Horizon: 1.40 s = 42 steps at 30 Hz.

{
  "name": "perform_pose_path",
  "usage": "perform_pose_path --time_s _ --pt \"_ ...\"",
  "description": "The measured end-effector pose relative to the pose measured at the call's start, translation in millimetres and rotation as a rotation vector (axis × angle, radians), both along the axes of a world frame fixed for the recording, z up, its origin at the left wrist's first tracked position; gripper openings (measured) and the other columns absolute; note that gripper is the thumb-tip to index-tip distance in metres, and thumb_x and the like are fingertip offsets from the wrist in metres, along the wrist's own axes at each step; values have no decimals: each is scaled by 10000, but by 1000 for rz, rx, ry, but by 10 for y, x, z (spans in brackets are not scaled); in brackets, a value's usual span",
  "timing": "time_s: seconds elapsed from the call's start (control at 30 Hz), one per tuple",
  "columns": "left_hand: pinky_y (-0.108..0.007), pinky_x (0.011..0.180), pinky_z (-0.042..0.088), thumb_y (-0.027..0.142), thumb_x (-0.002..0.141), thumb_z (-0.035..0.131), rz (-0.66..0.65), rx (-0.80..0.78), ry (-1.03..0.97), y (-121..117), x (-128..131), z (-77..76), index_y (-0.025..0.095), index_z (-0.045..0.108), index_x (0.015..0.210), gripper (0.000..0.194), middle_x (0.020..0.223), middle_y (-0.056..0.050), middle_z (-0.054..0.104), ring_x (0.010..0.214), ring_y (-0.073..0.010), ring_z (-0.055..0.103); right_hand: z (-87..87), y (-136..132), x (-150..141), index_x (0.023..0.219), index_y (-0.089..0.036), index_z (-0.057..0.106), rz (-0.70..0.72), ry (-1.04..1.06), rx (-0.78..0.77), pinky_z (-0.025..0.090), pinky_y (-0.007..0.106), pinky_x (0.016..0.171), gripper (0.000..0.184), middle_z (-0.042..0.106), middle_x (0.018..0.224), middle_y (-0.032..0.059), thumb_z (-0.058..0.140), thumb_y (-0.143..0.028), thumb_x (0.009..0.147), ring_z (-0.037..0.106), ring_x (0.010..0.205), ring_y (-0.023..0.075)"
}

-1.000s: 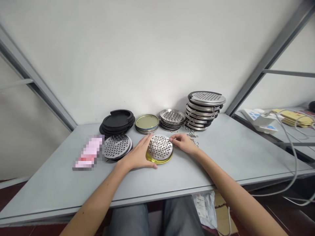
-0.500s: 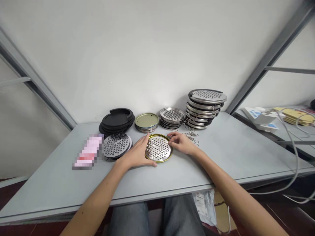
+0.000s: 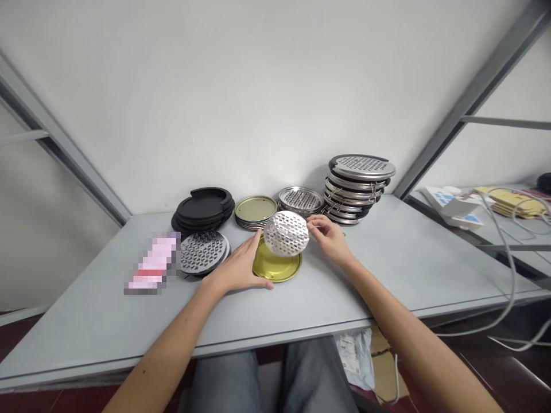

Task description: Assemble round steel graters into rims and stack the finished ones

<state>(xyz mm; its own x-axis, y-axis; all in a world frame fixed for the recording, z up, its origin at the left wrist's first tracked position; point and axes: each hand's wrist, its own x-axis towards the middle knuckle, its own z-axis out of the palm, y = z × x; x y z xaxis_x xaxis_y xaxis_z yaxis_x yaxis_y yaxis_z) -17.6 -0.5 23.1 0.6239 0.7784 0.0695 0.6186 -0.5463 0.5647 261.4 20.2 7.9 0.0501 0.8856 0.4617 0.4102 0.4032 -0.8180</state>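
A round, perforated metal grater plate (image 3: 286, 234) is tilted above the table, its right edge pinched between the thumb and fingers of my right hand (image 3: 329, 236). Under it, a shiny yellow-gold round lid (image 3: 278, 267) lies flat on the table, its upper part covered by the plate. My left hand (image 3: 239, 265) curves around the lid's left side, thumb at the front edge and fingers at the back, gripping its rim. Close to my left wrist sits a small stack of grey discs (image 3: 203, 252) with cut-outs.
Along the wall stand black round trays (image 3: 202, 203), stacked gold lids (image 3: 256, 209), silver grater discs (image 3: 300, 199) and a tall stack of assembled graters (image 3: 361, 167). A blurred pink item (image 3: 154, 264) lies at left. White cables (image 3: 512, 275) hang at the right.
My right hand has lifted the grater plate up out of the gold lid and tilted it, uncovering the lid's inside. My left hand stays around the lid.
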Motion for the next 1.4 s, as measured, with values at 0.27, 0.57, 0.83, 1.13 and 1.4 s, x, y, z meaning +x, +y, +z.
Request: perform_pose_path --time_s 0.27,0.57,0.83,1.13,1.4 --pt "-473 1115 291 617 570 766 20 -10 -21 3 -2 -25 204 -71 1506 1322 1551 -170 196 1406 -346 255 -16 40 79 764 -192 640 -180 109 62 458 349 815 323 600 1057 106 572 -502 823 560 992 240" --pt "-460 1130 273 634 575 754 15 4 -5 12 12 -26 212 -72 1507 1315 1571 -139 140 1418 -338 225 -64 14 -73 740 -191 638 -27 10 -47 455 350 783 317 614 1029 111 562 -487 826 568 975 241" --pt "-458 1121 284 625 573 759 8 13 -10 8 14 -19 212 -61 1508 1311 1566 -138 166 1414 -349 230 -65 -31 -147 718 -197 638 87 -126 -104 452 350 777 309 626 1023 99 549 -469 836 580 944 232" --pt "-461 1117 289 644 573 749 22 2 14 -2 16 -8 217 -95 1502 1326 1561 -139 178 1413 -342 234 -30 -28 -108 717 -187 674 202 -191 -221 451 349 784 252 653 1011 92 562 -388 820 594 928 227" --pt "-494 1113 284 671 533 755 88 -37 22 9 7 -61 173 -104 1497 1384 1550 -196 170 1414 -359 217 -64 -18 -102 692 -177 656 167 -298 -184 451 332 760 192 672 944 87 548 -280 814 601 880 214"
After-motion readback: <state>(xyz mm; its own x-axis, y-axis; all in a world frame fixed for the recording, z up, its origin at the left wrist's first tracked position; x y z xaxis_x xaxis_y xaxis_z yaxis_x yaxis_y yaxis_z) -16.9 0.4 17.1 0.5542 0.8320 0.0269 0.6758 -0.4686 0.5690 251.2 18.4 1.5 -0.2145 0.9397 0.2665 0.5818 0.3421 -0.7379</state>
